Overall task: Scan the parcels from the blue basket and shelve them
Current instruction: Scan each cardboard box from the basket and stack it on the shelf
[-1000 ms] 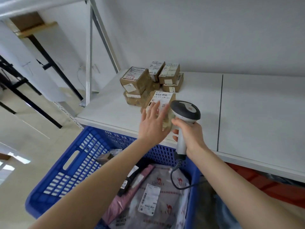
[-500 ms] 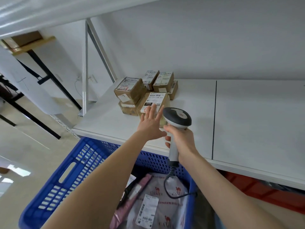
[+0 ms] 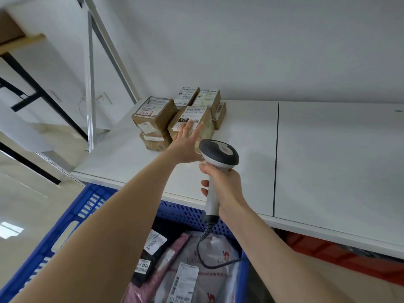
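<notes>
We face the white shelf, and the blue basket stands just below its front edge. The basket holds soft parcels, among them a grey poly mailer and a pink mailer beside it, both labelled. At the back left of the shelf sits a cluster of small cardboard boxes, some of them stacked.

Our left hand reaches out with fingers straight and a little spread. Its tips press on the labelled box at the front right of that cluster, which touches its neighbours. Our right hand is wrapped round the grip of the handheld barcode scanner. The scanner's head is up over the shelf, and its coiled cable trails down into the basket.

We judge this to be the shelving step: the box looks set in place, with the hand only nudging it home. Next we would lift the left hand off without dragging the box. Then we would reach down for a mailer, turn its label up and flatten it, since soft bags sag. Last, we would bring the scanner onto its barcode.
</notes>
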